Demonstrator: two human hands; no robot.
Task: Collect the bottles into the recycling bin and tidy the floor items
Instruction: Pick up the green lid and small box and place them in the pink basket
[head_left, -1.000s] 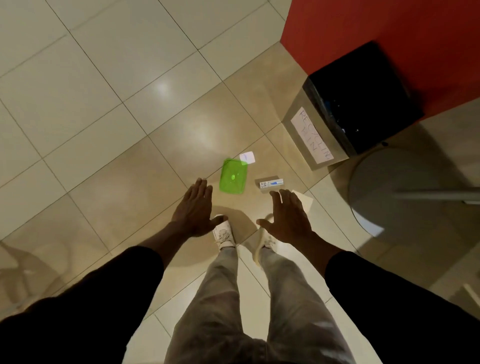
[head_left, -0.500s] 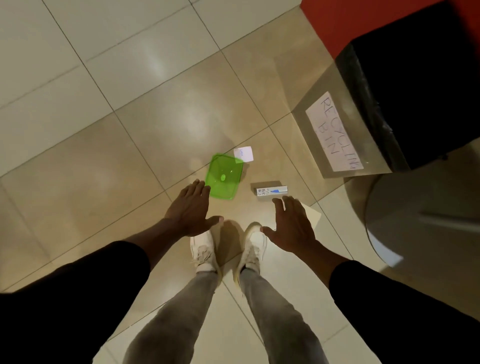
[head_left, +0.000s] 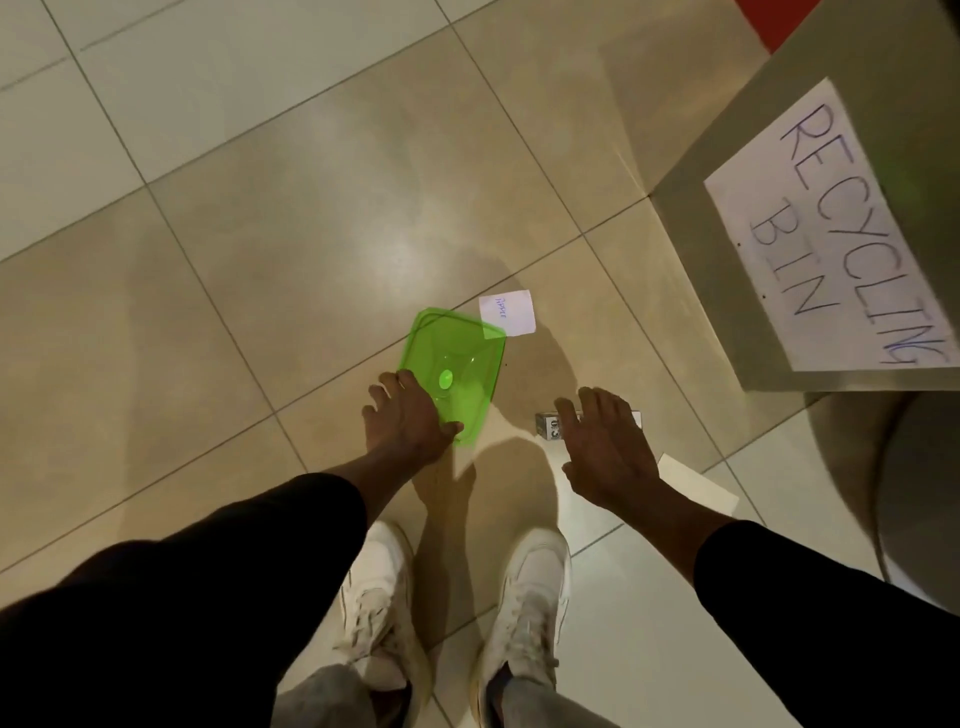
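Observation:
A translucent green plastic lid (head_left: 457, 364) lies flat on the tiled floor ahead of my feet. My left hand (head_left: 405, 418) reaches down over its near left corner, fingers spread, thumb at the lid's near edge; whether it grips is unclear. A small white box (head_left: 548, 426) with print lies to the lid's right. My right hand (head_left: 605, 447) hovers over the box with fingers apart, covering most of it. The recycling bin (head_left: 727, 171), grey with a handwritten paper sign (head_left: 841, 234), stands at the upper right. No bottle is visible.
A small white paper note (head_left: 511, 312) lies on the floor, partly under the lid's far corner. Another white paper sheet (head_left: 696, 486) lies beside my right wrist. A round grey base (head_left: 857, 467) spreads below the bin. My white shoes (head_left: 530, 597) stand close behind.
I have bent lower, so the floor items and bin look larger. Both hands moved forward and down: the left reached the green lid, the right came over the small box.

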